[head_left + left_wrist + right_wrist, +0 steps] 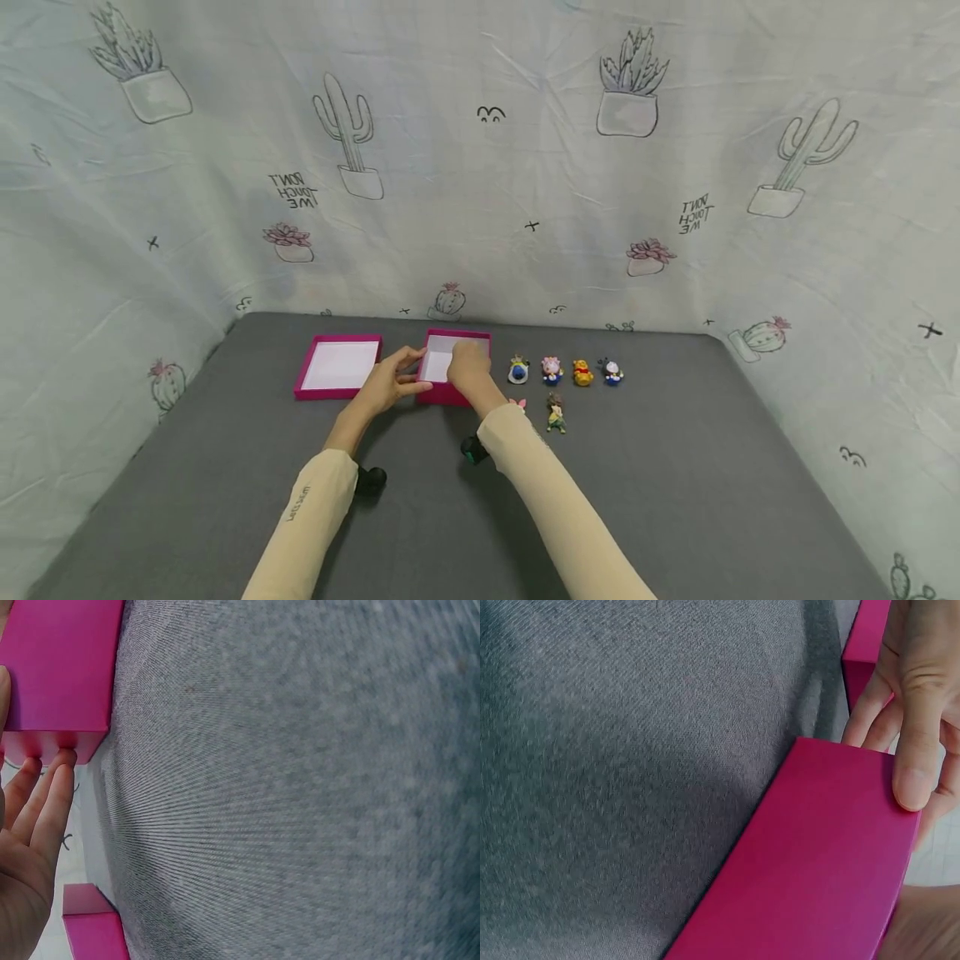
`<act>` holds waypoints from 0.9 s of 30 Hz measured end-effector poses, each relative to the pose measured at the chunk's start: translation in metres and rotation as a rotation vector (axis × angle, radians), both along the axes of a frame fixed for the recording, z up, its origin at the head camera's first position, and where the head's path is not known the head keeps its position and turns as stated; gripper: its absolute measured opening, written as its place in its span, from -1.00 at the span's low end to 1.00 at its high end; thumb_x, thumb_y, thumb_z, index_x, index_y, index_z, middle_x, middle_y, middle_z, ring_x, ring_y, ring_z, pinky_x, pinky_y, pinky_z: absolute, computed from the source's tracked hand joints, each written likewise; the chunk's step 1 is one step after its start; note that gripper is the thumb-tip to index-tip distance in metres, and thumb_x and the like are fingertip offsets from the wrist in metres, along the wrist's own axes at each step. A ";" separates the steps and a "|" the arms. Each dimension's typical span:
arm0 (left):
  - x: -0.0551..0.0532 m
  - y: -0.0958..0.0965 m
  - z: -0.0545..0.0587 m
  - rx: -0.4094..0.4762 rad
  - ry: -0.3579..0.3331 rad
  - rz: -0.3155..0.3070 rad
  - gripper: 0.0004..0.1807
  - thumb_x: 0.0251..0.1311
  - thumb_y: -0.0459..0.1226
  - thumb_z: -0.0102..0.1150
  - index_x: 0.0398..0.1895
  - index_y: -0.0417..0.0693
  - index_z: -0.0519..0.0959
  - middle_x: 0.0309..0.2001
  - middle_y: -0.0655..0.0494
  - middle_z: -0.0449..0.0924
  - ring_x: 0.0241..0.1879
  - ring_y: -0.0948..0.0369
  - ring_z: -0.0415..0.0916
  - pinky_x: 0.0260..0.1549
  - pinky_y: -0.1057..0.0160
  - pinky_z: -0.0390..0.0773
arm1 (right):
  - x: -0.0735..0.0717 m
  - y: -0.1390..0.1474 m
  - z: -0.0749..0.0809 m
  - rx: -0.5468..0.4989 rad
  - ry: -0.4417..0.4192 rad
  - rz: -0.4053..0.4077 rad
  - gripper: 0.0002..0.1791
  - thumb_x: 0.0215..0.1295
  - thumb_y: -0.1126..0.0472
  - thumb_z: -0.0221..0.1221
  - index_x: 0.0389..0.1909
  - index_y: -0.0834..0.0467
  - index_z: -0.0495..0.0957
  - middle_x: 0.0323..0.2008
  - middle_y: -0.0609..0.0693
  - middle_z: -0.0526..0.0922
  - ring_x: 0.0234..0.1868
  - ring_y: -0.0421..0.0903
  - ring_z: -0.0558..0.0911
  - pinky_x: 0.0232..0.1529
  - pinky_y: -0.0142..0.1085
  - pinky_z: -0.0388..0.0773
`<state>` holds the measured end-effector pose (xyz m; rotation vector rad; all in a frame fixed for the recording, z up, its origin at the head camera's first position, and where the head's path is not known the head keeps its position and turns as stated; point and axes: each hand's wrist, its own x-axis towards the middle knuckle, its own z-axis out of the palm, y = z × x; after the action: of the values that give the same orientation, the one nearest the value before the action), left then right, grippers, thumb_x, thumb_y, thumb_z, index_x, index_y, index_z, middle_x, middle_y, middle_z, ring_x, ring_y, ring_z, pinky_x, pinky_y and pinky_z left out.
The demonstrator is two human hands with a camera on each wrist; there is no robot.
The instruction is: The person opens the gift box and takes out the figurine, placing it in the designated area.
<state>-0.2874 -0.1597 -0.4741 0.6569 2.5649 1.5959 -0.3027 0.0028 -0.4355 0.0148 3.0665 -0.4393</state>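
An open pink box (442, 394) with a white inside stands near the table's back. My left hand (386, 383) grips its left front corner. In the right wrist view, the left thumb (913, 784) lies on the front face of the box (802, 855); in the left wrist view, its fingers (52, 802) touch the side. My right hand (470, 367) reaches down into the box from above. Its fingertips, and anything they hold, are hidden. Only a blurred part of that hand (922, 922) shows in the right wrist view.
Left of the box lies a pink lid (341, 365), white inside up. To the right stand several small figurines, including a yellow bear (582, 373), a pink figure (552, 370) and one in green (556, 414). A pink-eared figurine (518, 403) is partly hidden by my right sleeve.
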 end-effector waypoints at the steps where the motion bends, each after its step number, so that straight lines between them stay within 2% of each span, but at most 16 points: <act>1: 0.000 0.000 -0.001 0.002 -0.006 0.000 -0.47 0.06 -0.40 0.35 0.10 -0.33 0.39 0.38 -0.13 0.22 0.15 -0.17 0.44 0.02 -0.01 0.52 | 0.000 0.000 -0.001 0.009 0.000 -0.002 -0.76 0.13 0.25 0.30 -0.16 0.21 0.64 -0.16 0.12 0.68 -0.14 0.03 0.67 -0.20 -0.13 0.66; 5: 0.001 0.000 -0.002 0.002 -0.012 0.005 -0.46 0.07 -0.37 0.35 0.11 -0.31 0.38 0.39 -0.12 0.22 0.14 -0.19 0.44 0.02 -0.02 0.52 | -0.001 0.000 -0.004 0.015 0.005 0.014 -0.74 0.14 0.24 0.31 -0.14 0.21 0.63 -0.16 0.14 0.67 -0.16 0.05 0.68 -0.25 -0.13 0.67; 8: 0.002 0.000 -0.002 0.005 -0.011 0.008 -0.47 0.07 -0.38 0.35 0.09 -0.31 0.38 0.39 -0.13 0.21 0.15 -0.19 0.43 0.02 -0.02 0.51 | -0.004 0.003 -0.008 0.001 0.024 0.054 -0.73 0.09 0.21 0.38 -0.21 0.24 0.63 -0.21 0.13 0.67 -0.19 0.04 0.68 -0.27 -0.17 0.67; 12: 0.001 0.000 -0.001 0.016 -0.019 0.004 -0.49 0.07 -0.39 0.34 0.07 -0.33 0.38 0.39 -0.13 0.21 0.17 -0.18 0.42 0.02 -0.01 0.51 | -0.009 0.008 -0.013 -0.085 0.078 0.113 -0.81 0.06 0.28 0.41 -0.36 0.28 0.63 -0.34 0.10 0.68 -0.27 -0.02 0.66 -0.29 -0.24 0.65; 14: 0.001 0.000 0.000 0.016 -0.025 0.005 -0.49 0.07 -0.39 0.34 0.08 -0.33 0.38 0.39 -0.14 0.20 0.16 -0.18 0.42 0.02 -0.01 0.51 | -0.011 0.010 -0.015 -0.152 0.107 0.145 -0.86 0.06 0.36 0.38 -0.37 0.31 0.64 -0.35 0.11 0.69 -0.28 -0.01 0.64 -0.27 -0.24 0.63; 16: 0.001 0.001 0.000 0.019 -0.034 0.011 -0.48 0.07 -0.39 0.34 0.09 -0.32 0.38 0.39 -0.13 0.20 0.15 -0.18 0.43 0.01 -0.01 0.52 | -0.014 0.013 -0.017 -0.198 0.130 0.186 -0.87 0.09 0.44 0.32 -0.31 0.34 0.65 -0.29 0.14 0.69 -0.22 0.01 0.64 -0.20 -0.22 0.63; 21: 0.000 0.001 0.000 0.013 -0.043 0.021 -0.47 0.07 -0.39 0.34 0.12 -0.30 0.38 0.39 -0.12 0.20 0.15 -0.18 0.44 0.01 -0.01 0.52 | -0.019 0.017 -0.021 -0.213 0.157 0.274 -0.71 0.09 0.55 0.20 -0.14 0.35 0.65 -0.13 0.16 0.68 -0.03 0.08 0.59 -0.05 -0.18 0.59; 27: -0.001 0.002 -0.001 0.005 -0.028 0.023 -0.47 0.07 -0.39 0.35 0.11 -0.29 0.39 0.39 -0.12 0.22 0.15 -0.16 0.44 0.02 0.00 0.52 | -0.019 0.018 -0.019 -0.204 0.136 0.264 -0.75 0.07 0.54 0.21 -0.18 0.36 0.66 -0.13 0.17 0.67 -0.04 0.10 0.57 -0.06 -0.16 0.58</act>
<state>-0.2883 -0.1573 -0.4749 0.6030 2.5585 1.6077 -0.3213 0.0209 -0.4547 -0.4383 3.0721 -0.7585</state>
